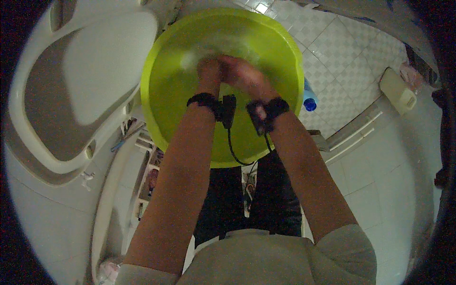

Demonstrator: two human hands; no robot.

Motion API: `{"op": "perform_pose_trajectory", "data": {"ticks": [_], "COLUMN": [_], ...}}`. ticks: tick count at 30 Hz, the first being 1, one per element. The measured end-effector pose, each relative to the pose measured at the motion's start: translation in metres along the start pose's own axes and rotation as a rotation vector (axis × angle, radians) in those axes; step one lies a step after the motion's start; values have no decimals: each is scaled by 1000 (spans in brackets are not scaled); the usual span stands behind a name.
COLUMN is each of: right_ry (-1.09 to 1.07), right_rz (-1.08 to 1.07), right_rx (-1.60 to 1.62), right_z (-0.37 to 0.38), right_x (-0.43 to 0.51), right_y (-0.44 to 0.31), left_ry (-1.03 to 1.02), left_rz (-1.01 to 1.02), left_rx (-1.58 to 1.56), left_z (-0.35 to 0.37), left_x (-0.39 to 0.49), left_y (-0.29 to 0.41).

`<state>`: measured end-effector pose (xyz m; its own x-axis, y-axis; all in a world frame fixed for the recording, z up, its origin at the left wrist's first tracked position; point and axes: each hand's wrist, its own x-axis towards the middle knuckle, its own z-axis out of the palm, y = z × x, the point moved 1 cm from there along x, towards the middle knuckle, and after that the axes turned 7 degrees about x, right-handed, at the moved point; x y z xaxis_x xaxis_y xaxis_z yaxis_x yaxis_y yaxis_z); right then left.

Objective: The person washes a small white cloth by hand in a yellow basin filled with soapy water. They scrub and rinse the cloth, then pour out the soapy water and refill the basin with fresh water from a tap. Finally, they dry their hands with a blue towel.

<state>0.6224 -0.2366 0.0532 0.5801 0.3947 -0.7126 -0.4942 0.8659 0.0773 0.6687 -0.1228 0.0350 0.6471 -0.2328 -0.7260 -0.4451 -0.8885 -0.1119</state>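
In front of me is a large lime-green plastic basin, with both hands inside its rim. My left hand and my right hand meet near the basin's middle, blurred by motion, their fingers close together or touching. Around them is a pale, glassy blur that may be water or clear film. Whether the fingers grip anything is hidden by blur. Each wrist wears a black strap carrying a small device, the left device and the right device, with thin black cables running down toward my lap.
A white washbasin stands at the left. Right of the basin, a bottle with a blue cap is on the tiled floor. A cream plastic object lies farther right. Shelves with small items are at the lower left.
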Motion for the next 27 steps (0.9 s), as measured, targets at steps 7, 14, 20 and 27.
{"op": "perform_pose_trajectory", "data": {"ticks": [7,14,20,27], "right_ry": [401,265,389,336], "right_rz": [-279,-182,-124,-535], "right_rx": [-1376,-830,-1123,-1998], "right_z": [26,-33,16,-2], "right_x": [-28,3,-21,-6], "right_y": [-53,-25,-13,-70], "left_ry": [336,133,344,10], "left_rz": [329,-63,358,380], "left_rx": [-499,-1361,-795,-191], "left_z": [-43,-29,-48,-153], "left_x": [-33,-19,-54,-55], "left_y": [47,25,16,1]}}
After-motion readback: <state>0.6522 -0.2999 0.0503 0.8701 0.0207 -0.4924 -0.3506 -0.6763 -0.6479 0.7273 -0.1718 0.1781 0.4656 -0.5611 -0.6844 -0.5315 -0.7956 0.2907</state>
